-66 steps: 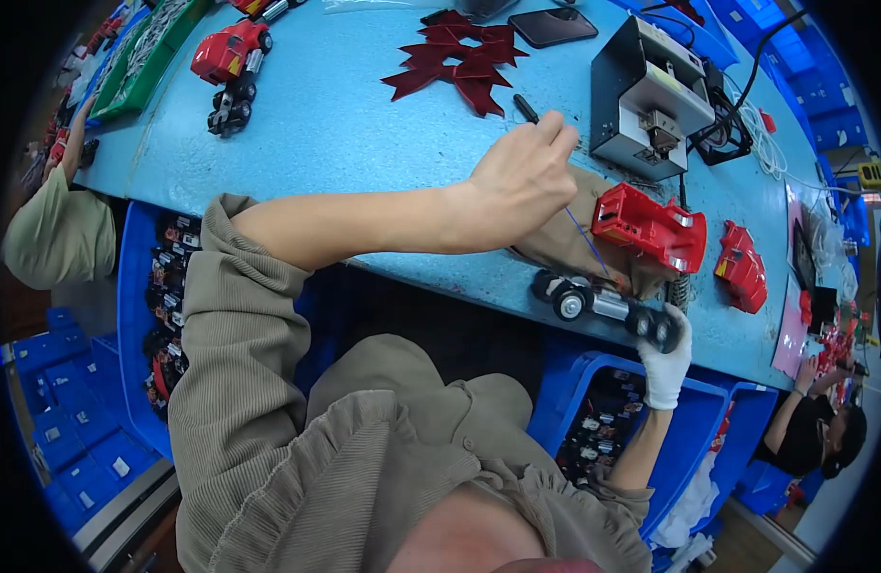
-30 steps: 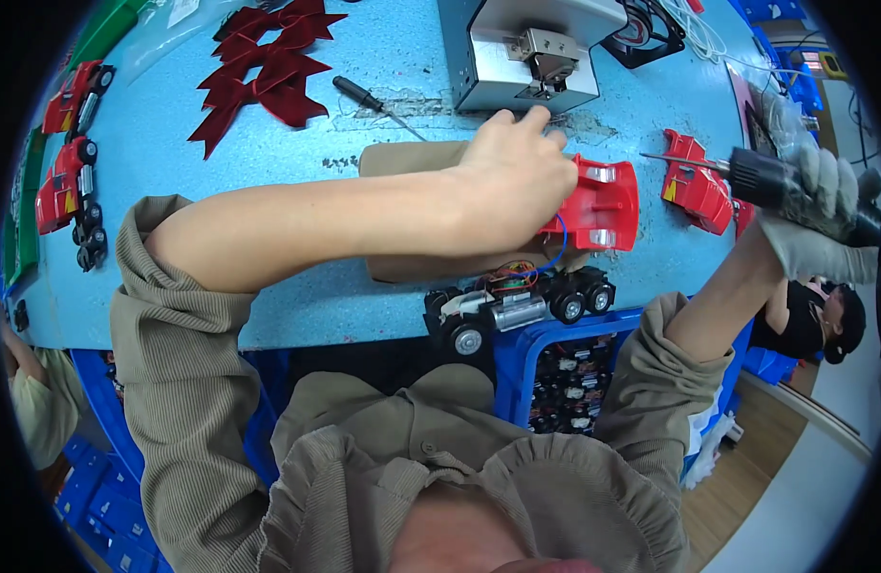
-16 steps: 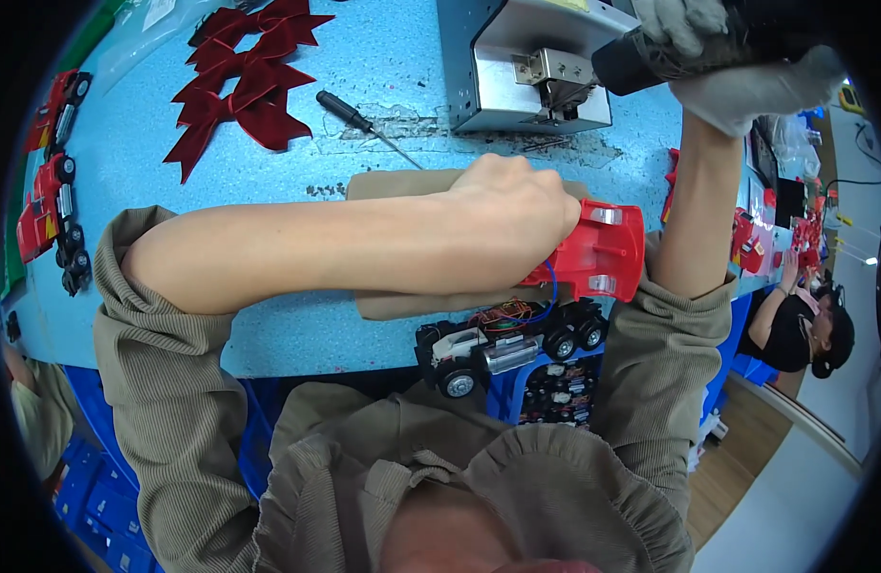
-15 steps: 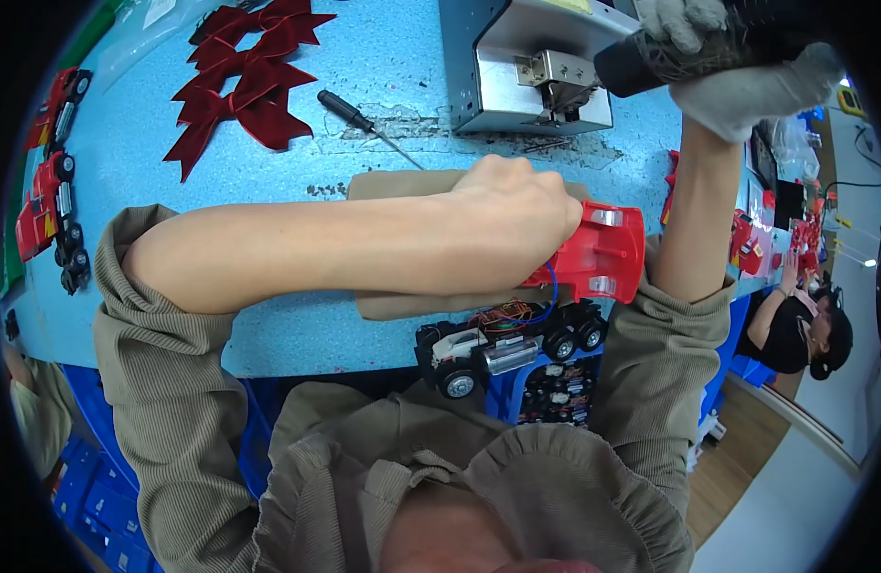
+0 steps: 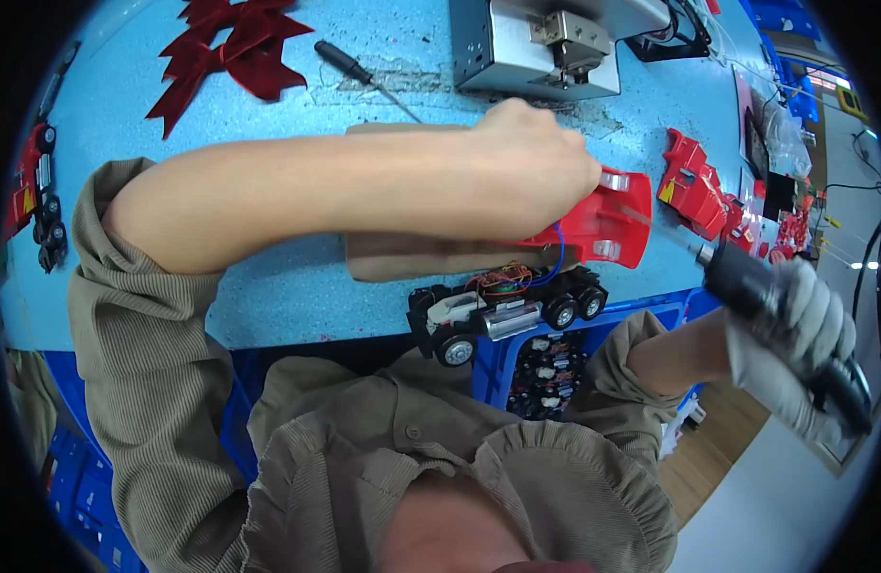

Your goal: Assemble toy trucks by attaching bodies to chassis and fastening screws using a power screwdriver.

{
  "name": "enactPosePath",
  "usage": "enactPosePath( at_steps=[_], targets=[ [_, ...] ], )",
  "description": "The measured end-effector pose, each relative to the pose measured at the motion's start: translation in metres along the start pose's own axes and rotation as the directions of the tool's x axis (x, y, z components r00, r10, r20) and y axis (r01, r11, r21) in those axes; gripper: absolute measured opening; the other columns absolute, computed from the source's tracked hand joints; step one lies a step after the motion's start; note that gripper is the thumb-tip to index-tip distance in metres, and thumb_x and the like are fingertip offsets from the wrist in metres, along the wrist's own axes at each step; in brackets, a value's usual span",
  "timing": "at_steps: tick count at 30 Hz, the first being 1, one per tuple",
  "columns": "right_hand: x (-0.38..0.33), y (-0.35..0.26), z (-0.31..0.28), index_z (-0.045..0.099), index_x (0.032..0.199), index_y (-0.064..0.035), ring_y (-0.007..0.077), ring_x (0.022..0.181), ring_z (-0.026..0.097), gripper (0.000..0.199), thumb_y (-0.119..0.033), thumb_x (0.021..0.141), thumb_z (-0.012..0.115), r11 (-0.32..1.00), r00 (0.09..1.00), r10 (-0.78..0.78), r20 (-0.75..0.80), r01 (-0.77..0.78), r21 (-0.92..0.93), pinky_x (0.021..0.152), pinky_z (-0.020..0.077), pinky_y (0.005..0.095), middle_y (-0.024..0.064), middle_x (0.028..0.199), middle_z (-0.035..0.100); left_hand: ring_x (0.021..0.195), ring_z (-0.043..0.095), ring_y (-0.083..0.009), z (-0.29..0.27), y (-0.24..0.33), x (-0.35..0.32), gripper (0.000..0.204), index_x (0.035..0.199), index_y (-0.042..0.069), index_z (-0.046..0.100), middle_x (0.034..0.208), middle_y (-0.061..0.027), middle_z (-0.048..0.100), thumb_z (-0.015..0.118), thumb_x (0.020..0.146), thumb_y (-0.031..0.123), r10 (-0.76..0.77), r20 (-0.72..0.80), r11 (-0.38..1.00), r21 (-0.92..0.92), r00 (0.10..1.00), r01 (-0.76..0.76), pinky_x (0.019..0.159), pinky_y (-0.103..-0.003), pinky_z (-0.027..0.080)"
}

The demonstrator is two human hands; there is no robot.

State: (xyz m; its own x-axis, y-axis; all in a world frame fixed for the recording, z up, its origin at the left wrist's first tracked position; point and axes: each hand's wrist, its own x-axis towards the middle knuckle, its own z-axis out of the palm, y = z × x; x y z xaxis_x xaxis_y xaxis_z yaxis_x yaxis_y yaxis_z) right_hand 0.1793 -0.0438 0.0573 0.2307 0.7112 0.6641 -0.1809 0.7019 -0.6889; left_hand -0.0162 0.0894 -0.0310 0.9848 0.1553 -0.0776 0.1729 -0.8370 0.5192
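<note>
My bare left hand [image 5: 536, 170] is closed on a red plastic toy truck shell [image 5: 620, 222], which lies upside down on an olive cloth pad [image 5: 412, 260]. What its fingers do underneath is hidden. In my gloved right hand [image 5: 811, 329] is a black power screwdriver [image 5: 744, 282], its thin bit pointing left at the shell; whether the tip touches is blurred. A black wheeled truck chassis [image 5: 509, 307] rests on its side at the table's near edge. Blue wires run from it to the shell.
A metal box machine [image 5: 517, 57] stands at the back. A hand screwdriver [image 5: 350, 67] and dark red velvet bows [image 5: 225, 59] lie to the left. Red truck parts [image 5: 694, 186] are at right, a toy truck [image 5: 44, 172] far left. A blue crate [image 5: 503, 368] holds several chassis below the edge.
My right hand has brought the power screwdriver from the metal box toward me, down beside the shell. My left hand keeps its hold on the shell. The whole view has shifted slightly.
</note>
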Motion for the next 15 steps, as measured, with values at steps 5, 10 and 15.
enactPosePath(
  at_steps=[5, 10, 15],
  targets=[
    [-0.025, 0.032, 0.045, 0.049, 0.079, -0.0119, 0.0065, 0.044, 0.047, 0.059, -0.067, 0.063, 0.063, 0.998, 0.998, 0.066, 0.016, -0.066, -0.011, 0.043, 0.0364, 0.0213, -0.0058, 0.060, 0.049, 0.081, 0.066, -0.0303, 0.003, 0.002, -0.001, 0.024, 0.087, 0.004, 0.066, 0.091, -0.0162, 0.065, 0.067, 0.070, 0.021, 0.004, 0.023, 0.998, 0.067, 1.000, -0.006, 0.062, -0.038, 0.052],
    [-0.038, 0.058, 0.046, 0.047, 0.078, -0.0120, 0.0072, 0.043, 0.045, 0.063, -0.071, 0.063, 0.061, 0.989, 0.996, 0.076, 0.037, -0.071, -0.129, 0.041, 0.0361, 0.0219, -0.0049, 0.059, 0.047, 0.076, 0.064, -0.0323, 0.004, 0.005, -0.007, 0.021, 0.078, 0.000, 0.059, 0.079, -0.0187, 0.062, 0.069, 0.064, 0.012, 0.065, -0.033, 0.997, 0.038, 0.997, -0.064, 0.061, -0.039, 0.050],
    [-0.044, 0.071, 0.049, 0.045, 0.078, -0.0119, 0.0076, 0.043, 0.044, 0.067, -0.076, 0.063, 0.057, 0.993, 0.996, 0.090, -0.020, -0.091, -0.073, 0.041, 0.0358, 0.0222, -0.0041, 0.059, 0.045, 0.081, 0.066, -0.0294, 0.003, 0.005, -0.007, 0.029, 0.089, 0.005, 0.066, 0.088, -0.0146, 0.065, 0.070, 0.067, 0.023, 0.036, 0.009, 0.998, 0.060, 0.999, -0.036, 0.063, -0.038, 0.053]
  ],
)
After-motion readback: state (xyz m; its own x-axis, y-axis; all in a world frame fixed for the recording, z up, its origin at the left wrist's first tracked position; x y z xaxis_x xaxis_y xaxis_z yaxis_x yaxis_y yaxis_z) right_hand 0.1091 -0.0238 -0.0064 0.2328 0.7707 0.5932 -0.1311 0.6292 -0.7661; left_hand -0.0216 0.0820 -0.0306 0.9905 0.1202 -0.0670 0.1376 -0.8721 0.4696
